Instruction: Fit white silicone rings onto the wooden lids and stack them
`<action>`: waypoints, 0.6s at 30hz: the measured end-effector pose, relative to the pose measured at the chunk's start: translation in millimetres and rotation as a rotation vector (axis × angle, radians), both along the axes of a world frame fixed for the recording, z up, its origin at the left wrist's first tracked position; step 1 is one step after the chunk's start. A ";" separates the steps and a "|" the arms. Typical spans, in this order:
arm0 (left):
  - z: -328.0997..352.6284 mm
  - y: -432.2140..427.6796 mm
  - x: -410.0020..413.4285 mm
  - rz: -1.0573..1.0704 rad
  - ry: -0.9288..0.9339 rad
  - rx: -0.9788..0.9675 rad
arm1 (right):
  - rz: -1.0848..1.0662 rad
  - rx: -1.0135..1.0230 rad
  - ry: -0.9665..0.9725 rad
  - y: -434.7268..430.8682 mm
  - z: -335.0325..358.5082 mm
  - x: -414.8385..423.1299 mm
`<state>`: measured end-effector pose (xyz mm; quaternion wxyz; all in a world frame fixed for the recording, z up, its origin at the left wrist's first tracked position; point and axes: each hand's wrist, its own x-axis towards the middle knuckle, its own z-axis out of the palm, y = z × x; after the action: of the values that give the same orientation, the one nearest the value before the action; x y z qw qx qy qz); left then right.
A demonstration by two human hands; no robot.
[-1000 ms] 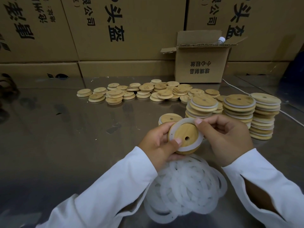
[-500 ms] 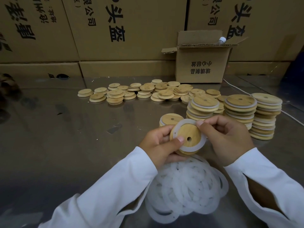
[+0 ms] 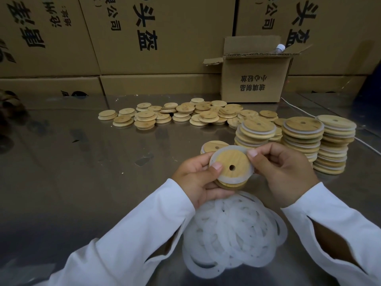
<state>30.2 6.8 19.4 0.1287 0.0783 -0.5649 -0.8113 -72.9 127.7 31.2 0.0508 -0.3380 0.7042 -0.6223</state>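
Wooden lid [image 3: 228, 162] held above silicone rings [image 3: 233, 230], lid stacks [image 3: 301, 137] beyond

Table [image 3: 82, 193] is reflecting like glossy metal; lids [image 3: 208, 115] looking smooth matt wood; rings [image 3: 233, 228] matt translucent silicone; boxes [image 3: 165, 38] matt cardboard.

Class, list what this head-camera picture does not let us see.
Head view:
held lid underside: hidden by the lid, left hand and right hand.
open carton contents: hidden by its walls, except a bottle cap.
wall boxes printing: cut off by the top edge.
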 end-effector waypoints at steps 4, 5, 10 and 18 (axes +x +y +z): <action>1.4 -1.1 -0.4 0.011 -0.014 0.051 | 0.032 0.019 0.015 1.5 1.6 -0.9; 1.3 -0.7 -0.5 0.023 -0.018 0.043 | 0.034 0.020 0.019 1.8 1.6 -0.8; 3.5 -2.6 0.3 0.074 -0.033 -0.077 | -0.013 0.037 0.081 1.0 -1.1 0.3; 6.7 -2.5 2.0 0.112 -0.089 -0.128 | -0.007 0.096 0.118 0.1 -3.3 1.2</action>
<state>32.2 4.3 26.1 0.1535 0.1374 -0.6153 -0.7609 -71.7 127.9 27.9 0.0234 -0.3687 0.7362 -0.5671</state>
